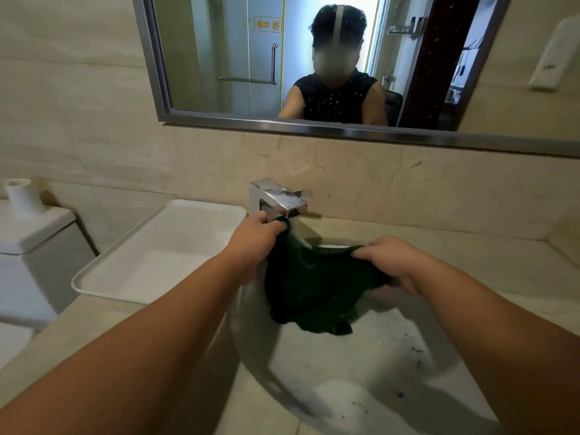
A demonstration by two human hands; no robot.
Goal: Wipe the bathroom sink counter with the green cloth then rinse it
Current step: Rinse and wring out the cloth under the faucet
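The sink point(314, 365) is set in the bench point(470, 246), with the faucet point(276, 199) behind it. A tray point(103, 277) lies on the bench to the left, beyond it a toilet tank point(34, 246). The cloth point(314, 284) hangs into the sink below the faucet, between the left hand point(260, 227) and right hand point(392, 262). A mirror point(219, 58) hangs above.

One cloth point(314, 290), two hands, one tray point(163, 246)

In the mirror point(314, 73) I can read one orange sign point(267, 24) on the glass door point(251, 58) behind me: an arrow and the character 推, reversed. I read nothing else.
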